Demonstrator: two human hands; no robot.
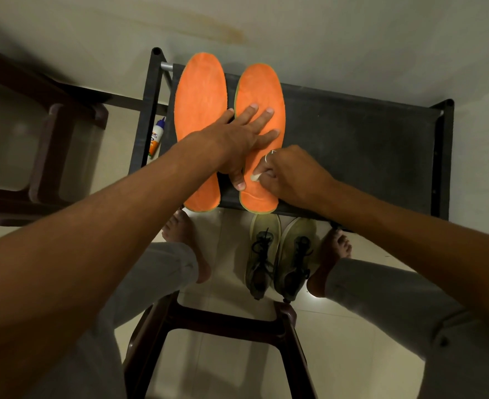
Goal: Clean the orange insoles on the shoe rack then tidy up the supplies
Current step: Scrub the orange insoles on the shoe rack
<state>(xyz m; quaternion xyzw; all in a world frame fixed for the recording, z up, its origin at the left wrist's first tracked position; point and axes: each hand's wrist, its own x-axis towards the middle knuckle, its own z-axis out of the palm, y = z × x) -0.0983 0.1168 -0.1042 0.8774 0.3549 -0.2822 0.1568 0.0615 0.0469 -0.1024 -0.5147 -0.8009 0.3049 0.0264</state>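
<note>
The insoles (200, 105), the left hand (237, 136) and the right hand (289, 171) are filling the left end of the rack (367, 156). Its right half is lying open. Corner posts (449, 103) are bounding it; a chair (50, 145) is crowding the left side.

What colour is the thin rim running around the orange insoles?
Pale yellow-green; the head view shows it best around the heel of the insole on the right.

Orange insoles (200, 116) (green-edged) on black shoe rack (352, 145); olive shoes (280, 254) below.
</note>
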